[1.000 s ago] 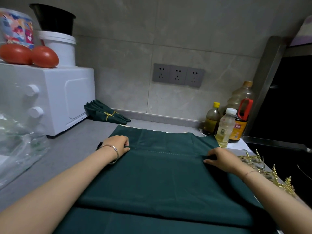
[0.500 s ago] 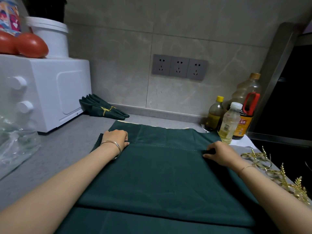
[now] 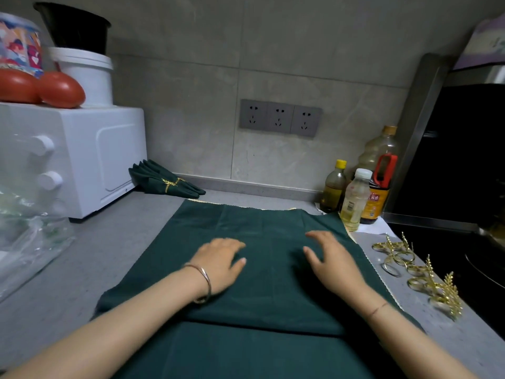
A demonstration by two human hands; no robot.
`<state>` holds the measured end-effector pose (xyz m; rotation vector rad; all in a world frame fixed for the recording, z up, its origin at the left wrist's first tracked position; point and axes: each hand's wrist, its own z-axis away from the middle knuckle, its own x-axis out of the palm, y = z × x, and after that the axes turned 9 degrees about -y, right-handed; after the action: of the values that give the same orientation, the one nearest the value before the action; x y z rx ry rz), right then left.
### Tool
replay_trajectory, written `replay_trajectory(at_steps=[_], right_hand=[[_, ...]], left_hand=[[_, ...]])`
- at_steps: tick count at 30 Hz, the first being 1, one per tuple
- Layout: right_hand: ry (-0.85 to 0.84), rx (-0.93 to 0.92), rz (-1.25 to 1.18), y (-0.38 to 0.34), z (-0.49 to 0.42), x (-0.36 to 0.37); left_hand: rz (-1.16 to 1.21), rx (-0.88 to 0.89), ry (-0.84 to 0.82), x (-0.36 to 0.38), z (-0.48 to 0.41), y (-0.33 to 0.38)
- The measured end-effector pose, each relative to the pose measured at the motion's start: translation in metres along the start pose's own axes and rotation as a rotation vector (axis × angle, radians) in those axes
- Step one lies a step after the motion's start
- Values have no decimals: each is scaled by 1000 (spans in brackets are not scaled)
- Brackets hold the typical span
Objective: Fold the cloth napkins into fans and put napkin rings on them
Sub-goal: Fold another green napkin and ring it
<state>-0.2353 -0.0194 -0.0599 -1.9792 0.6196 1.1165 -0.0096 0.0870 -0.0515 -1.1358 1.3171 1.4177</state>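
A dark green napkin [image 3: 273, 296] lies spread on the grey desk [image 3: 109, 255], filling the middle of the view from 12 o'clock down to 6 o'clock. A pale trim shows along its far edge and its 3 o'clock edge. One fold line crosses it from side to side toward 6 o'clock, where an upper layer ends over a lower one.

The left hand [image 3: 218, 262] lies palm-down on the cloth just to the 9 o'clock side of centre, a thin bangle [image 3: 203, 280] on its wrist. Its grip is slack, the fingers nearly straight, and it has hold of nothing. The right hand [image 3: 333, 265] sits opposite, toward 3 o'clock, fingers spread and slightly blurred. Its grip is likewise loose and empty, and whether the fingertips touch the cloth is hard to tell.

Off the napkin's 3 o'clock edge, gold leaf-shaped napkin rings [image 3: 420, 277] lie in a loose row on the desk, beside a black cooktop [image 3: 451, 255]. At 11 o'clock a finished fan [image 3: 164, 181] of green cloth, bound by a gold ring, rests against the wall beside a white oven [image 3: 82, 160]. Two tomatoes [image 3: 60, 90] and a white tub [image 3: 87, 75] stand on the oven. At 1 o'clock stand three bottles [image 3: 355, 199], with wall sockets [image 3: 280, 117] at 12 o'clock. A clear plastic bag [image 3: 27, 242] lies at 9 o'clock.
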Motion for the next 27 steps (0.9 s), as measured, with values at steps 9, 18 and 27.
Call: replay_trajectory(at_steps=[9,18,27], right_hand=[[-367,-47,87,-80,51,42],[-441,97,206,-61,69,43],[-401,237,219,0,80,12]], left_hand=[[-102,-149,-246,33,33,50],[-82,-246,-229,47,40,36],[-62,-367,-176,40,59,-12]])
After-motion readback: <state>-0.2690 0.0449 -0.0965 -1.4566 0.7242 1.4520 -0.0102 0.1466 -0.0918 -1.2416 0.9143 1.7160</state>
